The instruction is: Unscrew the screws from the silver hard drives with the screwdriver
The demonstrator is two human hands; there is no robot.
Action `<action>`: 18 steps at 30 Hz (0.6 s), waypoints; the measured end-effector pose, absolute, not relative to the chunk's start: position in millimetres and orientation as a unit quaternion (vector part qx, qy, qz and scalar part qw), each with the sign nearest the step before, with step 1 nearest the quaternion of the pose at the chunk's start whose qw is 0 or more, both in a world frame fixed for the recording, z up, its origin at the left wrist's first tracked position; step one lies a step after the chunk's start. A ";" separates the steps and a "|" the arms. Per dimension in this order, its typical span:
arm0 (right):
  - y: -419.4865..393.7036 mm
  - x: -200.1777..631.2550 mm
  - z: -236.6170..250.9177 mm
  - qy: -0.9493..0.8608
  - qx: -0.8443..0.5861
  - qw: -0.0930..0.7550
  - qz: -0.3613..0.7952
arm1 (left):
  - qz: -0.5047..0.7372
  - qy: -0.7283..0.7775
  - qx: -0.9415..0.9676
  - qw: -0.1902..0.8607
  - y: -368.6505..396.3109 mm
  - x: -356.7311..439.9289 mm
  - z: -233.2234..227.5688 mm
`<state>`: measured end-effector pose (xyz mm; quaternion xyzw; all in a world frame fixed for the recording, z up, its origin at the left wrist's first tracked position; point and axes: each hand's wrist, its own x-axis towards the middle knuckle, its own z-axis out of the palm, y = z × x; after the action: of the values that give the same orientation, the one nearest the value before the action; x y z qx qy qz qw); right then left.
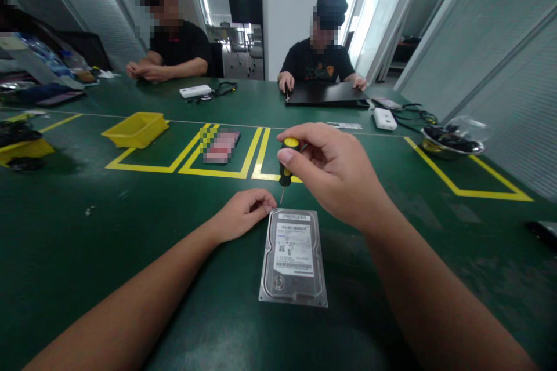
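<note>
The hard drive (293, 256) is lying flat on the green table (130, 232) in front of you, label up, its long axis running away from you. Your right hand (335, 177) is hovering over its far edge, fingers curled and pinching the yellow-and-black handle of a screwdriver (286, 163). You are holding the screwdriver nearly upright, its thin tip pointing down at the drive's far left corner. Your left hand (243, 214) is resting on the table, fingertips closed together against that same corner. The drive is a shiny grey metal rectangle with a white printed sticker.
</note>
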<state>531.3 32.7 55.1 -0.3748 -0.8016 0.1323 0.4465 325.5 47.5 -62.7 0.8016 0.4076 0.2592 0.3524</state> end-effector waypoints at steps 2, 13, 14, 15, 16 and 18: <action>34.3 528.0 52.7 -0.809 -0.375 0.433 0.132 | 0.261 0.407 0.800 0.356 47.1 325.8 -62.0; 43.5 521.1 38.7 -0.819 -0.382 0.404 0.141 | 0.265 0.407 0.799 0.353 47.1 325.1 -63.5; 44.1 521.0 38.2 -0.821 -0.383 0.399 0.143 | 0.266 0.407 0.799 0.354 46.9 325.2 -63.3; 44.7 520.9 37.8 -0.821 -0.385 0.397 0.146 | 0.267 0.407 0.798 0.355 46.8 325.3 -63.2; 45.1 520.6 37.4 -0.820 -0.386 0.395 0.150 | 0.267 0.407 0.798 0.355 46.6 325.3 -63.2; 45.9 520.2 36.4 -0.818 -0.390 0.394 0.156 | 0.269 0.408 0.798 0.353 46.5 325.4 -63.7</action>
<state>520.2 45.9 36.4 -0.3898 -0.8177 0.1564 0.3935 325.4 46.5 -63.7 0.7979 0.4077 0.2687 0.3533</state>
